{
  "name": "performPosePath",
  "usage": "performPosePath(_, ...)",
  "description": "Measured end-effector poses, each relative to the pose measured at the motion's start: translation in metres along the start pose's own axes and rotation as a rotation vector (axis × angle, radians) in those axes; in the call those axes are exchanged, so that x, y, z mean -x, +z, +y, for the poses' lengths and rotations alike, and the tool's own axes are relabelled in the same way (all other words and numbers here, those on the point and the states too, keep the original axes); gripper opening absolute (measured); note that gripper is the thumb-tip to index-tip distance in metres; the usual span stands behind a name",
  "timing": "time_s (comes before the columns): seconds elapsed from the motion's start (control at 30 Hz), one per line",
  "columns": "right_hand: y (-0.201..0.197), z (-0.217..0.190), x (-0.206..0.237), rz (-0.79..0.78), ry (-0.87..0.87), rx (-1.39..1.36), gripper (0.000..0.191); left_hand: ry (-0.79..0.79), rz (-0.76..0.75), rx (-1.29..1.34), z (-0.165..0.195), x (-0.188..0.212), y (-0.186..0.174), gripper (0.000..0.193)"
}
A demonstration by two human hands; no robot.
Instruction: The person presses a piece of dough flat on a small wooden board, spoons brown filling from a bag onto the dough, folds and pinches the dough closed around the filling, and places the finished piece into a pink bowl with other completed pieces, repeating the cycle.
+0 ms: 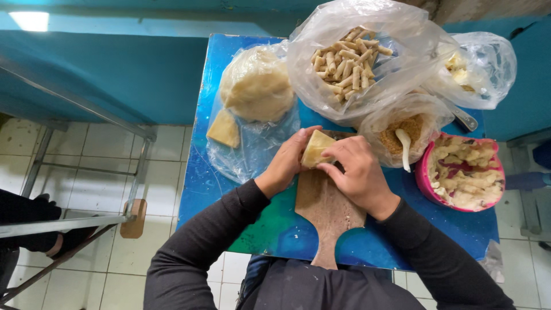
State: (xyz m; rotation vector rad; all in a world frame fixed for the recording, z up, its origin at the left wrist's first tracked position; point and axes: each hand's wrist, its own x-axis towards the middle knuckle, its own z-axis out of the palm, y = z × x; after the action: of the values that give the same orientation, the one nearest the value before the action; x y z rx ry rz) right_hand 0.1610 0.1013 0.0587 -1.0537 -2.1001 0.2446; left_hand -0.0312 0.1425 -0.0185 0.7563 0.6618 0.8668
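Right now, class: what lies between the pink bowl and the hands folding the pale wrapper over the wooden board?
In the head view, a clear bag of brown crumbs with a white spoon sits between the pink bowl and the right hand.

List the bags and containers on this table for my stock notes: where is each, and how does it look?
Clear bag of rolls: top centre, puffy.
Clear bag of dough: top left, round, pale.
Clear bag: top right, crumpled.
Bag of crumbs: centre right, brown.
Pink bowl: right, round.
No labels, signs or screens.
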Motion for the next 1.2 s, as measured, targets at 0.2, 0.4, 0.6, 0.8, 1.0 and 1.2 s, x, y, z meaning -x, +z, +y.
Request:
performPosePath(0.2,0.007,0.005,0.003,-0.003,0.086,-0.057,0.017,0.040,-0.180,-0.043,0.009,0.003,0.000,0.066)
performPosePath(0.4,0.006,0.009,0.006,0.049,0.053,-0.056,0.024,0.027,-0.310,-0.015,0.012,0.001,0.001,0.089)
performPosePath(0.6,0.012,0.011,0.012,0.090,0.190,-0.087,0.022,0.029,-0.357,0.014,0.000,-0.002,-0.002,0.086)
performPosePath(0.8,0.010,0.009,0.013,0.072,0.044,-0.123,0.051,0.159,-0.371,-0.180,-0.003,-0.003,0.000,0.085)
performPosePath(1.0,0.015,0.022,0.024,0.158,0.286,-0.301,0.025,0.093,-0.318,-0.061,0.003,0.001,0.003,0.082)
performPosePath(1.2,0.017,0.030,0.035,0.390,0.447,-0.580,0.014,0.136,-0.170,0.019,0.001,-0.005,-0.005,0.070)
